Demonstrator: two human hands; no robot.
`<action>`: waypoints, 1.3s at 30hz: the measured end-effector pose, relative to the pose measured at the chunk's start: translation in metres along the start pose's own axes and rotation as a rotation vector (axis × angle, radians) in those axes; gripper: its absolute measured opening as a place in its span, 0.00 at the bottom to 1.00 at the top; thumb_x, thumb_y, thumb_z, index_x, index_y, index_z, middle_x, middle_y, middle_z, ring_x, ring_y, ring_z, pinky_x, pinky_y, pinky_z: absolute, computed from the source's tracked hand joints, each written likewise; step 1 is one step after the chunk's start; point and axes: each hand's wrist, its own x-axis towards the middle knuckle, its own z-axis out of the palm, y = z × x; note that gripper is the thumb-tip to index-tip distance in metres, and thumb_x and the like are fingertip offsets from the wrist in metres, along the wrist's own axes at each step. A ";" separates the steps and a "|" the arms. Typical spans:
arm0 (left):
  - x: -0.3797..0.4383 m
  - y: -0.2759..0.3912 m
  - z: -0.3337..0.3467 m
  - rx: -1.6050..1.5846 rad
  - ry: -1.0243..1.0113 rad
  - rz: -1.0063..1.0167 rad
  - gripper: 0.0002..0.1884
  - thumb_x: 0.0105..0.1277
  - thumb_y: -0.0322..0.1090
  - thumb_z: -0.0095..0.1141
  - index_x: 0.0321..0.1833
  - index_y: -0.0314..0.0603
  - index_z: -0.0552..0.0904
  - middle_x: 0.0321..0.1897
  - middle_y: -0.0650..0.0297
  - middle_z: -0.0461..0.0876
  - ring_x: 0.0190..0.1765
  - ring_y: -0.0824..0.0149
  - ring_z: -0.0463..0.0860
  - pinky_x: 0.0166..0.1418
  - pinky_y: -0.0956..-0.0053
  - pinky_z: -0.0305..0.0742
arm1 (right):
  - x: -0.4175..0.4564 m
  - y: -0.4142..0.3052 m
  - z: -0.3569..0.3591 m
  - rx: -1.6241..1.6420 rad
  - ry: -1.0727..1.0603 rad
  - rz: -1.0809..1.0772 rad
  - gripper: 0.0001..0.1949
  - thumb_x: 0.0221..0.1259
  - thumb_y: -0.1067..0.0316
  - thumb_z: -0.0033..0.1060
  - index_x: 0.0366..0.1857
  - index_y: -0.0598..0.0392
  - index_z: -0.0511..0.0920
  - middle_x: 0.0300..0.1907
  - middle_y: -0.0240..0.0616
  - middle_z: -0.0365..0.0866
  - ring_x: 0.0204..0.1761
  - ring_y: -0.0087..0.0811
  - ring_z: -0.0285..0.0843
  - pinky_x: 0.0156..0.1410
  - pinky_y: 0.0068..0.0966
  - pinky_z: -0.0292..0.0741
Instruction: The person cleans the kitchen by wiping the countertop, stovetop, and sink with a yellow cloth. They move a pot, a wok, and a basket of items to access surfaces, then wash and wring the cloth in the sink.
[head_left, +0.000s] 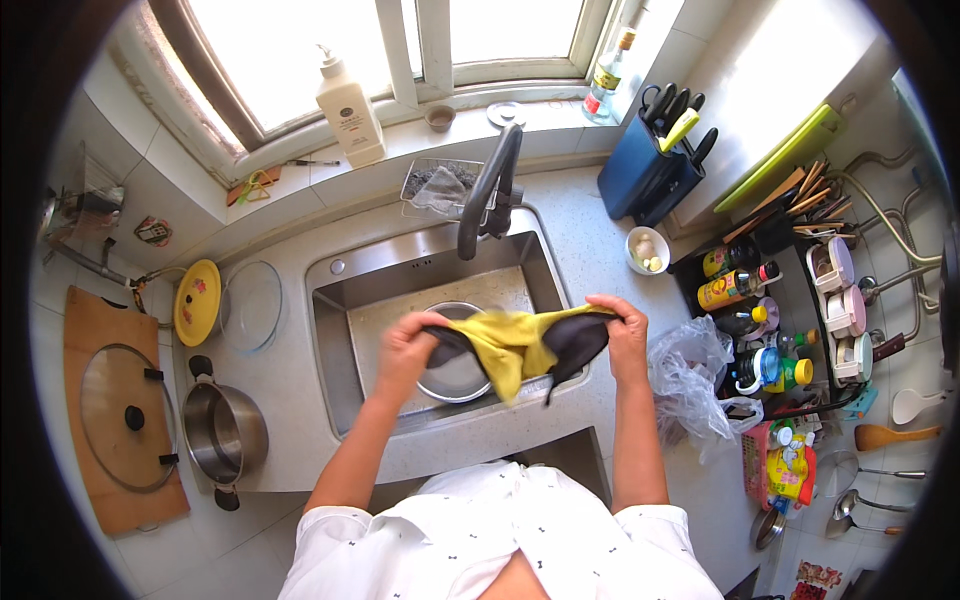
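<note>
A yellow cloth with dark edges (517, 345) is stretched between my two hands above the near part of the sink. My left hand (409, 349) grips its left end, and my right hand (624, 330) pinches the right end beyond the basin's right rim. The cloth sags in the middle, its lower edges blurred. Beneath it, a round metal bowl (454, 379) sits in the stainless steel sink (330, 375), partly covered by the cloth and my left hand. A dark faucet (487, 191) arches over the far side of the basin.
To the left are a steel pot (225, 435), a glass lid (253, 307) and a wooden board (112, 375). On the right stand a white bowl (646, 250), a knife block (649, 169), a plastic bag (690, 367) and a bottle rack (814, 330). A pump bottle (351, 112) occupies the sill.
</note>
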 end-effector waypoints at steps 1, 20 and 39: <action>0.001 0.001 -0.009 -0.042 0.096 0.114 0.12 0.62 0.16 0.46 0.40 0.40 0.81 0.39 0.66 0.82 0.42 0.76 0.78 0.48 0.82 0.72 | 0.002 0.003 -0.005 -0.044 0.005 -0.086 0.19 0.52 0.85 0.38 0.37 0.60 0.85 0.36 0.37 0.84 0.40 0.26 0.79 0.52 0.21 0.74; -0.011 -0.016 -0.046 -0.243 0.026 -0.480 0.24 0.74 0.51 0.38 0.56 0.38 0.77 0.48 0.62 0.83 0.48 0.71 0.82 0.47 0.76 0.76 | -0.001 0.033 -0.017 0.230 -0.130 0.688 0.18 0.71 0.51 0.44 0.47 0.53 0.79 0.43 0.30 0.84 0.41 0.22 0.82 0.44 0.21 0.77; -0.031 -0.035 0.025 -0.147 0.041 -0.586 0.17 0.72 0.35 0.48 0.61 0.36 0.73 0.48 0.57 0.82 0.49 0.65 0.82 0.55 0.71 0.77 | 0.063 -0.009 0.007 0.170 -0.313 0.353 0.17 0.58 0.75 0.63 0.53 0.61 0.79 0.44 0.31 0.83 0.46 0.19 0.79 0.53 0.18 0.76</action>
